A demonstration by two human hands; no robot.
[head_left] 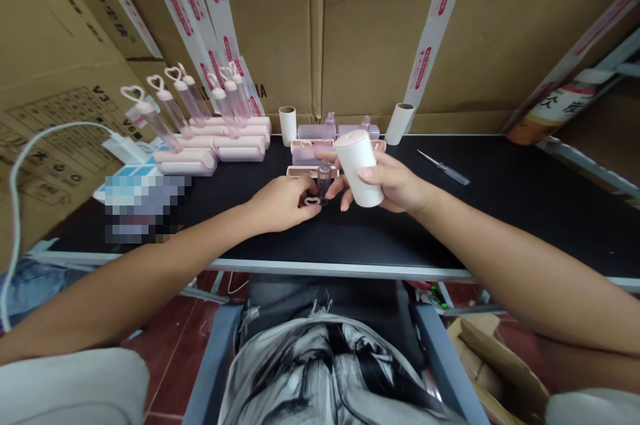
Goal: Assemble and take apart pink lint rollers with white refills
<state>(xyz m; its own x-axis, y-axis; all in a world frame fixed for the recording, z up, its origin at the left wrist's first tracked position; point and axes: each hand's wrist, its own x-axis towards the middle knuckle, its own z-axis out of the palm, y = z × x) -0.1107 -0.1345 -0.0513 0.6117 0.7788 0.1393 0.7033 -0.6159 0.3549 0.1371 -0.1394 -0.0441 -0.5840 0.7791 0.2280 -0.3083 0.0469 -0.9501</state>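
Observation:
My right hand grips a white cylinder with a pinkish end, holding it tilted above the black table. Its lower fingertips are beside a small translucent purple bottle standing upright. To the left of that bottle, my left hand rests low with curled fingers around a pale pink heart-shaped loop; the rest of that piece is hidden. Just behind the hands lie pink and lilac cases, partly covered by my fingers. Two more small purple bottles stand among the cases.
Pink cases at the left hold upright clear tubes with heart-shaped tops. White hollow cylinders stand at the back. A thin pointed tool lies right. A cable hangs left; cardboard walls the back.

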